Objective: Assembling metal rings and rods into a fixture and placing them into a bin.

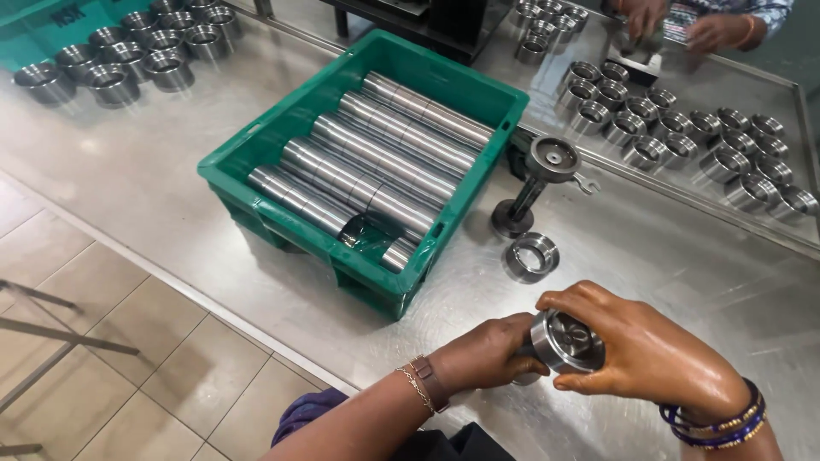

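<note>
Both hands grip one steel cylindrical part (564, 341): left hand (483, 354) closed round its rear, right hand (636, 346) wrapping its flanged end, axis horizontal between them.

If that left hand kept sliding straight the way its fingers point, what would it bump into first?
The left hand points rightward at the round steel part it already grips; past that, it would meet the right hand cupping the same part. Depth is hard to judge.
</note>
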